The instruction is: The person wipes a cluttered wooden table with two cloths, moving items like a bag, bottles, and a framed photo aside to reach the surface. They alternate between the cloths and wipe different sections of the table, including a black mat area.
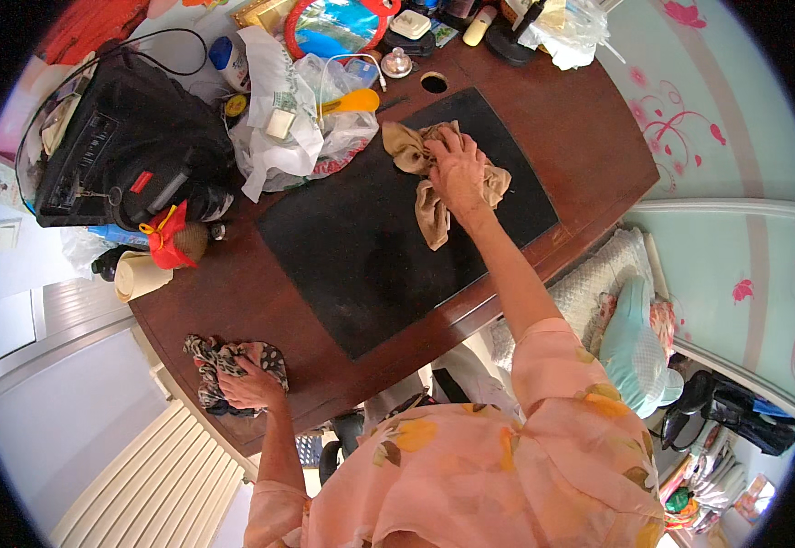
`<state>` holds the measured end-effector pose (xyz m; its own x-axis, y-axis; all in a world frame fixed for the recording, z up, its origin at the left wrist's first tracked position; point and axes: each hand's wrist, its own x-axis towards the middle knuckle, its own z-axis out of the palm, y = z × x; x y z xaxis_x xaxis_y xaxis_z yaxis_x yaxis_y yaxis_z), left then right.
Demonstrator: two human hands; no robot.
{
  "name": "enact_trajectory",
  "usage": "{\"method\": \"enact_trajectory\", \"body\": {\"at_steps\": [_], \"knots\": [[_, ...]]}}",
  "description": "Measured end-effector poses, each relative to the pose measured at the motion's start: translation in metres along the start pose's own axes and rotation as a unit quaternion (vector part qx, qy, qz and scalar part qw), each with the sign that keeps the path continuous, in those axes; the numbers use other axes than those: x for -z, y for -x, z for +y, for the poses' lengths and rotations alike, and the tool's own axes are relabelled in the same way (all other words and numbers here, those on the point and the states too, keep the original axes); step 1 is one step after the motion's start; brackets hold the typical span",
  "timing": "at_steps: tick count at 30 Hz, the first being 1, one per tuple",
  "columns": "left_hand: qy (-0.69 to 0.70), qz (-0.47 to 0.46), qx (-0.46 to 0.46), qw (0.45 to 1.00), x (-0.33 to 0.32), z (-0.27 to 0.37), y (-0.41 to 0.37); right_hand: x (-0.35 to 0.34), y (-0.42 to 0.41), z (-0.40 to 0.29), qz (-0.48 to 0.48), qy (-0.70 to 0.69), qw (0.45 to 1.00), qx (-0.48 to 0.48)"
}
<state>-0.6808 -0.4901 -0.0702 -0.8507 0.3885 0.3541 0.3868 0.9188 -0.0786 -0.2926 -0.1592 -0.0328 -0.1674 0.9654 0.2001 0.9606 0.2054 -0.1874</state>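
Note:
My right hand (pixel 460 171) grips a bunched tan cloth (pixel 431 219), which lies on the black desk mat (pixel 383 260) near its far right part. The cloth's loose ends spread out on both sides of the fingers. At the left end of the reddish-brown wooden desk (pixel 219 301), my left hand (pixel 252 383) rests on a crumpled dark patterned cloth (pixel 274 363), its fingers curled into the folds. The two cloths lie well apart.
Along the far edge stand a black bag (pixel 137 137), white plastic bags (pixel 342 140), a yellow-orange spoon-like utensil (pixel 359 101) and a red-framed mirror (pixel 335 27). A beige paper roll (pixel 140 276) sits at the left edge. A round hole (pixel 433 83) opens in the desktop.

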Motion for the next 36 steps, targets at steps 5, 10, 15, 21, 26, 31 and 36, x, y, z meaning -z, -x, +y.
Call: {"method": "enact_trajectory", "body": {"at_steps": [5,10,15,21,26,31,36], "knots": [[0.013,0.015,-0.004,1.000,0.002,-0.002,-0.001,-0.003,0.047,-0.078,-0.015,-0.040,0.996,0.074],[-0.002,0.012,-0.009,1.000,-0.006,-0.006,-0.002,0.004,0.163,-0.152,-0.080,-0.158,0.948,0.263],[0.007,0.004,-0.006,1.000,-0.005,-0.005,-0.002,0.014,0.196,-0.085,-0.057,-0.280,0.910,0.301],[0.006,-0.007,0.003,1.000,-0.004,-0.007,-0.002,0.064,0.166,0.125,-0.001,-0.035,0.999,-0.031],[0.012,-0.009,0.001,1.000,-0.002,0.000,0.001,0.049,0.154,0.151,0.157,0.023,0.961,-0.227],[0.007,0.004,0.010,1.000,-0.005,-0.004,-0.002,0.029,0.182,0.015,-0.002,-0.078,0.995,-0.068],[0.025,-0.006,0.024,0.999,0.007,0.005,0.000,0.026,0.230,-0.103,-0.073,-0.223,0.943,0.234]]}}
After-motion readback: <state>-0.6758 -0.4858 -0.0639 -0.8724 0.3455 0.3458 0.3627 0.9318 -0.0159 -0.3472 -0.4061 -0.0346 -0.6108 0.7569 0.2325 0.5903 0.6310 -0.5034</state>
